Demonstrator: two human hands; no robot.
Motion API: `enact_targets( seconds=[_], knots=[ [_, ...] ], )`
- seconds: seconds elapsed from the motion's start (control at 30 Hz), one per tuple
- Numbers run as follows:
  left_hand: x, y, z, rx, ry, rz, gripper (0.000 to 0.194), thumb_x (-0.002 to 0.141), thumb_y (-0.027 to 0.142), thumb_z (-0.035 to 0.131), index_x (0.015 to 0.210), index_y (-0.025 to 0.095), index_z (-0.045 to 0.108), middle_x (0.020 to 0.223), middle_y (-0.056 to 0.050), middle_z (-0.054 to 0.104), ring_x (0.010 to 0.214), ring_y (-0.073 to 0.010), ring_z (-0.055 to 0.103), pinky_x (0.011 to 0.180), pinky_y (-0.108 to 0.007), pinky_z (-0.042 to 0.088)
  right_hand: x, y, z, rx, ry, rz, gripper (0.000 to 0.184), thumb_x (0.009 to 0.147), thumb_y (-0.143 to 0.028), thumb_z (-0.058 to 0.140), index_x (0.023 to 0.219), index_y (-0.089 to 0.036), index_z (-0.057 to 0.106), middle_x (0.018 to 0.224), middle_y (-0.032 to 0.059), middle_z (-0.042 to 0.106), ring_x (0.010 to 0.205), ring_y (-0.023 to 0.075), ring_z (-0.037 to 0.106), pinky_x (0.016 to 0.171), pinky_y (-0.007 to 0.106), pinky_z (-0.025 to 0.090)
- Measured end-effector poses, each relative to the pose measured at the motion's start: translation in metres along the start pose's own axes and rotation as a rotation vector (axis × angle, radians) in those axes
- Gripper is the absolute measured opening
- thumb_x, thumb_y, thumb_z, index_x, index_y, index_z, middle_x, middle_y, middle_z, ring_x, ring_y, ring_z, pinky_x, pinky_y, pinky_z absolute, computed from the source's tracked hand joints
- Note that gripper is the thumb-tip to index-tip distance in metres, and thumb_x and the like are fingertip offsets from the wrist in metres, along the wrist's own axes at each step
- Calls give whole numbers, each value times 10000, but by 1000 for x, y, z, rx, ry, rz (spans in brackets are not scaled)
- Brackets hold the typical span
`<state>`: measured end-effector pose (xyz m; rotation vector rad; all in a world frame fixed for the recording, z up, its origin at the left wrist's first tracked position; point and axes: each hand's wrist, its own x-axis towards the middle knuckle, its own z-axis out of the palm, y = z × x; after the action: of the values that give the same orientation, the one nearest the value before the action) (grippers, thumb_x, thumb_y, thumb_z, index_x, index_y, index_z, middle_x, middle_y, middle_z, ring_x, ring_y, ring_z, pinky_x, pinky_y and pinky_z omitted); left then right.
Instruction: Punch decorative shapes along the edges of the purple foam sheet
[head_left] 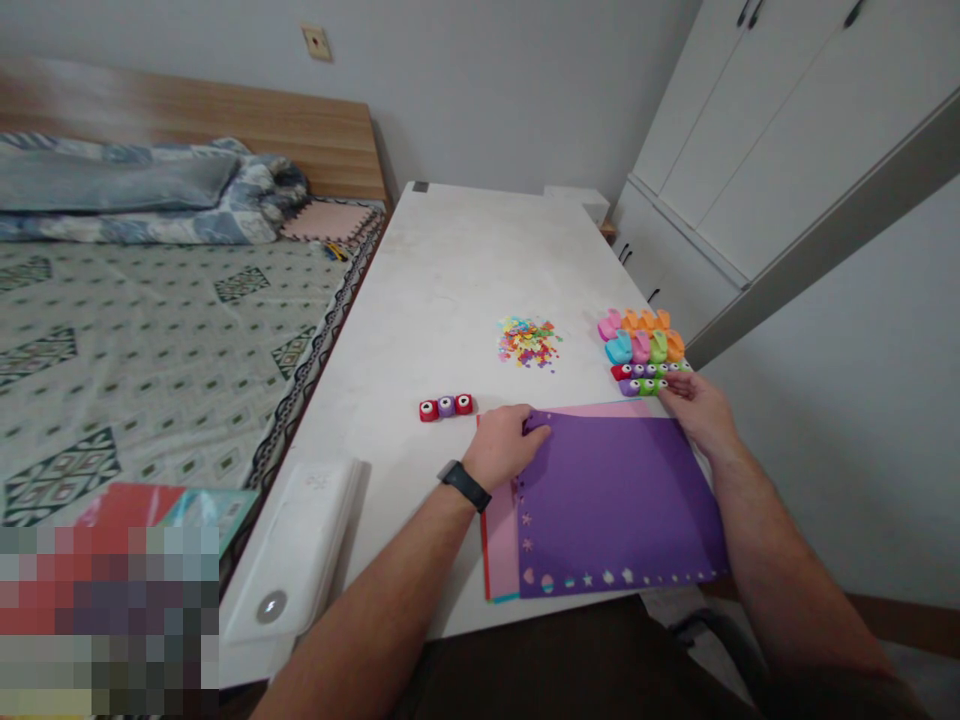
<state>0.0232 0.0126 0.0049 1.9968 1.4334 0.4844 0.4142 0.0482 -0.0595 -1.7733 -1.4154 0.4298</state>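
My left hand (504, 442), with a dark watch on the wrist, is closed at the top left corner of a purple paper sheet (615, 490). Small shapes are punched along the sheet's left and bottom edges. Under it lie a pink sheet (501, 540) and other coloured sheets, offset to the left. My right hand (701, 410) reaches the right end of a row of small craft punches (636, 387), fingertips closed at a green one that they partly cover. Three more craft punches (447, 406), red and purple, stand in a row left of my left hand.
A pile of colourful paper cutouts (528, 343) lies mid-table. Larger punches in pink, orange, blue and green (641, 338) stand at the right edge. A white box-like device (296, 550) sits front left. A bed (165, 350) borders the left side; cabinets (735, 120) rise at right.
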Motion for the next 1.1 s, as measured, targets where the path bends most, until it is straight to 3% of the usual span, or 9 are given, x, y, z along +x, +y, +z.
enact_targets(
  seconds=[0.27,0.4,0.67,1.1],
  knots=[
    [0,1,0,32,-1,0,264,921,398,606,820,178,712,786,-55,718,685,-172,599,615,-286,354,-2,-3,0,10,36,18,456,744,-419,783,1129,-186,706,1018,109,767,883,250,718,862,455,596],
    [0,0,0,36,5,4,262,918,397,609,814,177,706,787,-57,716,681,-171,594,610,-287,347,-4,-11,-1,31,104,14,452,749,-394,774,1144,-189,694,1085,118,759,894,246,713,836,434,589],
    [-1,1,-1,40,1,-8,272,920,414,604,813,181,696,794,-56,720,699,-170,602,621,-280,345,-11,-31,-3,69,269,-34,369,785,-406,730,1083,-189,705,1004,104,753,811,215,683,786,388,569],
    [0,0,0,40,7,1,269,920,410,612,829,179,715,803,-60,730,709,-177,621,626,-285,369,-17,-36,0,76,285,-123,384,847,-445,698,1151,-210,683,1034,92,742,862,225,690,801,403,569]
  ],
)
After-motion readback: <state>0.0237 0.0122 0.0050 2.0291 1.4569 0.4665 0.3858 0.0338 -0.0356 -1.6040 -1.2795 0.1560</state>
